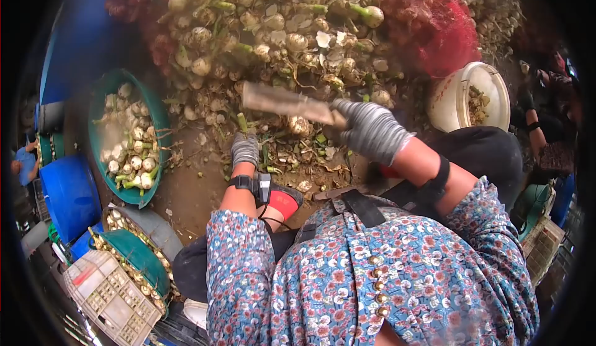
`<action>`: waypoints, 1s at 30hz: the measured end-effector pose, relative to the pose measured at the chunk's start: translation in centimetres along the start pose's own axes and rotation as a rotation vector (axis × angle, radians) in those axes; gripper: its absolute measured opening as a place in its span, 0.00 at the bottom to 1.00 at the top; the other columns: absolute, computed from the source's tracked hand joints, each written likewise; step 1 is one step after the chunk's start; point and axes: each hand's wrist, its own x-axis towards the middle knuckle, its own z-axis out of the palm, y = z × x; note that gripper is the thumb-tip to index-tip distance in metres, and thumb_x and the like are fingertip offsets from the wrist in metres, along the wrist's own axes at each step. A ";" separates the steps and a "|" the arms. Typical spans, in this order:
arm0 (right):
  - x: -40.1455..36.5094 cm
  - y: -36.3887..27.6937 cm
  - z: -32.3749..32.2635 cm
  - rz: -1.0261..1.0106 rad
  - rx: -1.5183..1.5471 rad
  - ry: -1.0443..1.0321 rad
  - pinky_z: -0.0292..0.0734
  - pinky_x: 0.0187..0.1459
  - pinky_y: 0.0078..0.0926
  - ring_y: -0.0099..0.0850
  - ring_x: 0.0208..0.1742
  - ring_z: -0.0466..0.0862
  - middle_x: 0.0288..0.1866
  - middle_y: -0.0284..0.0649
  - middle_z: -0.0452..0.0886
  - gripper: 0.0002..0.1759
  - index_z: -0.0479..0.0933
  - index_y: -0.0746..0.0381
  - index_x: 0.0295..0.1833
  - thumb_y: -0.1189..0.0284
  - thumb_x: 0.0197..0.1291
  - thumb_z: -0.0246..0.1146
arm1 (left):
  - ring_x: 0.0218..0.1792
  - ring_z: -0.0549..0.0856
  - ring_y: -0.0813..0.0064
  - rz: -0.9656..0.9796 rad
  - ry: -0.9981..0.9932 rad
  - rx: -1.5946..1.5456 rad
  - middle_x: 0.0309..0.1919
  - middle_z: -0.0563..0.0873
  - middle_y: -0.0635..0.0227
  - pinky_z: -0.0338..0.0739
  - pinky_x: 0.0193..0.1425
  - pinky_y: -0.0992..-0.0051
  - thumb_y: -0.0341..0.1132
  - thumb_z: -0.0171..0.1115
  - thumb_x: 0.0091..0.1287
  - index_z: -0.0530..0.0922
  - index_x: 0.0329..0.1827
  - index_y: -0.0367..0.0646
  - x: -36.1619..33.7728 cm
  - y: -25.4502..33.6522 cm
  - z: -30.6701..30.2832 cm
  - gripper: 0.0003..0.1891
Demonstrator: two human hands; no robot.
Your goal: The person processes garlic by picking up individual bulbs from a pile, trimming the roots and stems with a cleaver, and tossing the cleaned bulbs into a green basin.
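Observation:
My right hand [372,128], in a grey striped glove, is closed on the handle end of a flat tool with a worn, wood-coloured surface [288,102]. The tool points left, over the garlic heap [273,41]. My left hand [245,149], gloved too, is low at the heap's near edge. A green stem [242,122] rises just beyond its fingers; they look closed, but what they hold is hidden. Stem pieces and peelings [323,150] lie on the ground between my hands.
At the left stands a green basin [162,122] of garlic bulbs, with blue tubs [71,191] and a white crate [112,296] nearer. A white bucket [447,104] and red net sack [434,29] are at the right. Another person's arm [535,132] shows far right.

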 end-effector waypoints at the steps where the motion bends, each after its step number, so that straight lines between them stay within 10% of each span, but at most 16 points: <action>1: 0.1 -0.2 0.2 -0.057 -0.112 -0.016 0.79 0.38 0.43 0.48 0.38 0.85 0.34 0.47 0.84 0.17 0.77 0.56 0.46 0.58 0.56 0.67 | 0.56 0.80 0.45 0.066 -0.018 -0.031 0.52 0.83 0.45 0.75 0.57 0.55 0.55 0.52 0.70 0.75 0.61 0.42 1.0 -0.1 0.2 0.28; 4: 0.4 -0.5 0.7 -0.095 -0.240 -0.141 0.80 0.38 0.43 0.47 0.37 0.85 0.33 0.45 0.84 0.15 0.77 0.55 0.45 0.61 0.55 0.66 | 0.64 0.74 0.61 0.664 -0.111 0.535 0.64 0.76 0.61 0.67 0.68 0.58 0.56 0.51 0.69 0.72 0.66 0.51 -1.6 3.8 -1.3 0.27; 11: -0.4 -0.3 0.3 -0.098 -0.217 -0.093 0.79 0.39 0.43 0.48 0.36 0.85 0.32 0.46 0.84 0.15 0.78 0.54 0.48 0.61 0.56 0.64 | 0.61 0.76 0.53 1.120 0.112 0.498 0.60 0.77 0.52 0.68 0.68 0.57 0.40 0.53 0.67 0.73 0.63 0.45 -11.1 9.3 -5.5 0.22; 13: -0.1 2.3 0.4 -0.037 -0.196 -0.085 0.79 0.42 0.42 0.48 0.39 0.85 0.36 0.47 0.85 0.16 0.80 0.55 0.49 0.59 0.58 0.61 | 0.50 0.83 0.52 1.033 -0.007 0.691 0.48 0.84 0.48 0.77 0.56 0.62 0.36 0.55 0.68 0.77 0.57 0.38 -14.3 11.1 -9.2 0.17; 15: 0.4 4.4 -0.4 0.135 -0.176 -0.147 0.79 0.44 0.42 0.48 0.41 0.85 0.38 0.49 0.85 0.19 0.80 0.57 0.50 0.57 0.58 0.62 | 0.49 0.83 0.49 0.546 -0.078 -0.140 0.48 0.83 0.45 0.77 0.54 0.58 0.41 0.59 0.68 0.77 0.55 0.35 -17.6 12.3 -10.9 0.20; 21: -2.1 -1.2 0.4 -0.108 0.376 0.069 0.78 0.47 0.36 0.44 0.43 0.85 0.40 0.51 0.84 0.40 0.76 0.63 0.55 0.40 0.48 0.70 | 0.48 0.82 0.45 0.738 -0.068 0.190 0.45 0.84 0.46 0.77 0.52 0.60 0.40 0.66 0.63 0.79 0.51 0.35 -20.0 14.9 -12.0 0.19; 25: -0.8 -1.9 -0.5 -0.266 0.378 0.080 0.77 0.42 0.35 0.40 0.37 0.83 0.33 0.50 0.82 0.31 0.78 0.68 0.44 0.47 0.55 0.68 | 0.47 0.84 0.67 0.866 -0.274 -0.395 0.47 0.83 0.58 0.79 0.51 0.70 0.47 0.70 0.59 0.70 0.61 0.38 -22.5 16.0 -12.6 0.32; 30: -1.5 -1.8 -0.7 0.235 1.292 -0.045 0.55 0.12 0.25 0.25 0.10 0.62 0.15 0.31 0.69 0.17 0.69 0.53 0.29 0.55 0.65 0.61 | 0.51 0.81 0.70 0.921 -0.323 -0.808 0.56 0.78 0.61 0.78 0.55 0.71 0.56 0.72 0.57 0.59 0.72 0.42 -21.9 14.9 -13.2 0.47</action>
